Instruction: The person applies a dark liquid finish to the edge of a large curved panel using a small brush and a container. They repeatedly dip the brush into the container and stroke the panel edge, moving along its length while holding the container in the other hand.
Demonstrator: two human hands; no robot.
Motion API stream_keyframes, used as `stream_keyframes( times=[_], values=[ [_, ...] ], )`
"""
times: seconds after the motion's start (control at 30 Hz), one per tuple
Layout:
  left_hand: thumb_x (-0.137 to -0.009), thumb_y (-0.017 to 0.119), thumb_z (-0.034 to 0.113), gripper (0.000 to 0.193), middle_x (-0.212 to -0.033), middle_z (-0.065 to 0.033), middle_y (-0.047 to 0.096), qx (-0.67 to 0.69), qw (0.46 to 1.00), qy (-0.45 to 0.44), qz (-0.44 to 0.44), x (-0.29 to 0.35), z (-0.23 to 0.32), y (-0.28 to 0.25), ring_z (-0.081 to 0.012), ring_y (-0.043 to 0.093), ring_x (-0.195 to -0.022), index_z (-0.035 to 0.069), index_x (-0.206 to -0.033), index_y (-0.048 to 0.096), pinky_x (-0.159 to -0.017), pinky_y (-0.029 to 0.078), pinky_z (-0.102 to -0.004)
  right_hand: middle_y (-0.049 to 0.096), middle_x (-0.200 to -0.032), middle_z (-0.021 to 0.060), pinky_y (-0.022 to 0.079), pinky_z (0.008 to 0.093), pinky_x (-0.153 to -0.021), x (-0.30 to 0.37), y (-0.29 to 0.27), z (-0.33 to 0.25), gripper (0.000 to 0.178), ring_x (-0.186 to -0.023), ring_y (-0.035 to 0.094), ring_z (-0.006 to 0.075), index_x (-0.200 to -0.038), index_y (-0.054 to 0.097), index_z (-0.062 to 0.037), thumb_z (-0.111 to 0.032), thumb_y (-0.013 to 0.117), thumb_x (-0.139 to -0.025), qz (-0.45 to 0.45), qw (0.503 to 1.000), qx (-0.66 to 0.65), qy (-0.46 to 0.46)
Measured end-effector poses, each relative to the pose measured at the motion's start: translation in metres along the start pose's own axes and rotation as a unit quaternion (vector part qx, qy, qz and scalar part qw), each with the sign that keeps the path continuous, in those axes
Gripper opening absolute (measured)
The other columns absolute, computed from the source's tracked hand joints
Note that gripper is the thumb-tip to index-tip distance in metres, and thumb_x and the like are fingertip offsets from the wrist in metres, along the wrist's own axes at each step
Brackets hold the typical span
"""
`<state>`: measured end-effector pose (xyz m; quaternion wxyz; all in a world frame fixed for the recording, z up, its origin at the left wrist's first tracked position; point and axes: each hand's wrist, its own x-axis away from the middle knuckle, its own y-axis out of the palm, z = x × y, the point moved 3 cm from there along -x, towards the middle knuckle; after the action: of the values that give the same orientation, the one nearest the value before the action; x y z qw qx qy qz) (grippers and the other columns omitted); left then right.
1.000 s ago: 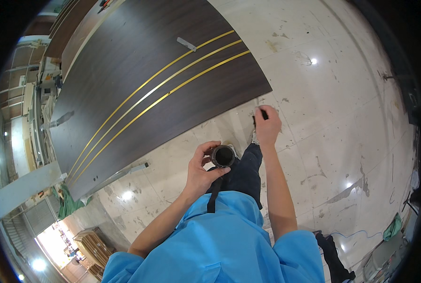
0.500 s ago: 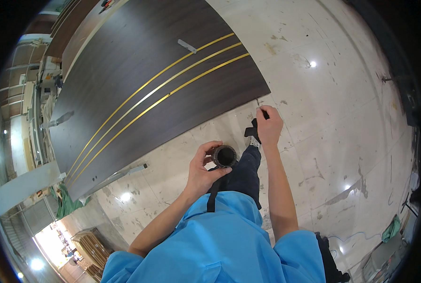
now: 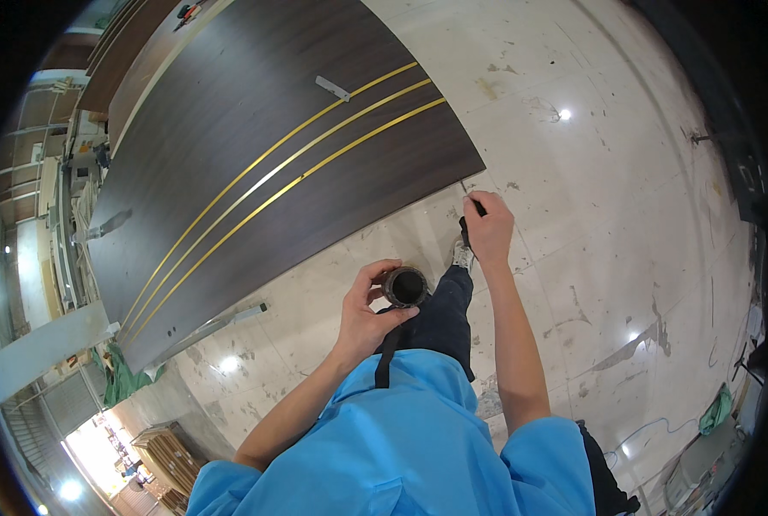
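Observation:
My left hand is closed round a dark, round can in front of my waist. Its open top faces up, and the inside looks dark. Farther forward and to the right, my right hand pinches a slim tool with a black handle. The tool's thin tip points toward the near right corner of a large dark brown panel; whether it touches the edge I cannot tell. Three gold strips run along the panel. A small pale, flat piece lies by the farthest strip.
A long metal bar lies below the panel's near edge. Green cloth hangs at the lower left, near stacked boards. Stained pale tiles cover the floor on the right, with a thin blue hose at the lower right.
The panel has shifted slightly left in view. Both hands keep their grips, and a black strap-like piece beside my right hand now shows less. My shoe shows more below that hand.

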<state>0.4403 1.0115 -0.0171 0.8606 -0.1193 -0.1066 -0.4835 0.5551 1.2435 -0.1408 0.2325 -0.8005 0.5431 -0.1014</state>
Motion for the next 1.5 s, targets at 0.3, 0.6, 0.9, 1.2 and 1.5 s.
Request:
stream_keyframes(
  times=[0.3, 0.6, 0.9, 1.2, 1.5],
  values=[
    [-0.075, 0.088, -0.001, 0.070, -0.135, -0.0043, 0.063, 0.000, 1.000, -0.009, 0.001, -0.001, 0.001, -0.001, -0.0181, 0.062, -0.121, 0.009, -0.138, 0.059, -0.106, 0.050, -0.0377, 0.071, -0.091, 0.0161, 0.054, 0.0414, -0.077, -0.009, -0.009, 0.006, 0.011, -0.083, 0.070, 0.0342, -0.096, 0.074, -0.0020, -0.012, 0.072, -0.091, 0.075, 0.997, 0.005, -0.010],
    [-0.074, 0.088, -0.003, 0.072, -0.132, -0.0029, 0.062, 0.028, 1.000, -0.010, -0.001, -0.001, -0.001, 0.000, -0.0174, 0.060, -0.122, 0.011, -0.138, 0.059, -0.108, 0.048, -0.0379, 0.073, -0.092, 0.0159, 0.055, 0.0389, -0.078, -0.007, -0.017, 0.008, 0.011, -0.084, 0.070, 0.0326, -0.096, 0.075, -0.0019, -0.010, 0.074, -0.089, 0.052, 0.998, -0.028, 0.006],
    [-0.074, 0.089, -0.002, 0.072, -0.136, -0.0032, 0.061, 0.021, 1.000, -0.010, -0.006, 0.003, -0.004, -0.001, -0.0180, 0.060, -0.123, 0.011, -0.138, 0.059, -0.108, 0.048, -0.0383, 0.071, -0.089, 0.0163, 0.054, 0.0397, -0.077, -0.012, -0.018, 0.008, 0.011, -0.083, 0.069, 0.0332, -0.095, 0.073, -0.0002, -0.009, 0.073, -0.089, 0.087, 0.996, -0.020, 0.005],
    [-0.075, 0.089, -0.001, 0.073, -0.144, -0.0063, 0.059, 0.015, 1.000, 0.011, -0.020, 0.017, 0.010, -0.008, -0.0197, 0.058, -0.129, 0.010, -0.139, 0.055, -0.110, 0.048, -0.0402, 0.071, -0.093, 0.0131, 0.055, 0.0359, -0.078, 0.003, 0.009, -0.052, 0.011, -0.083, 0.070, 0.0295, -0.099, 0.073, -0.0023, -0.010, 0.075, -0.091, 0.032, 0.996, -0.060, -0.058],
    [-0.075, 0.088, -0.004, 0.071, -0.147, -0.0090, 0.057, 0.062, 0.996, 0.053, -0.039, 0.044, 0.033, -0.003, -0.0204, 0.060, -0.131, 0.010, -0.138, 0.058, -0.112, 0.047, -0.0391, 0.059, -0.089, 0.0046, 0.050, 0.0411, -0.074, 0.038, 0.155, -0.144, 0.010, -0.086, 0.061, 0.0257, -0.096, 0.062, -0.0151, -0.015, 0.068, -0.088, -0.092, 0.902, 0.104, -0.410]
  ],
)
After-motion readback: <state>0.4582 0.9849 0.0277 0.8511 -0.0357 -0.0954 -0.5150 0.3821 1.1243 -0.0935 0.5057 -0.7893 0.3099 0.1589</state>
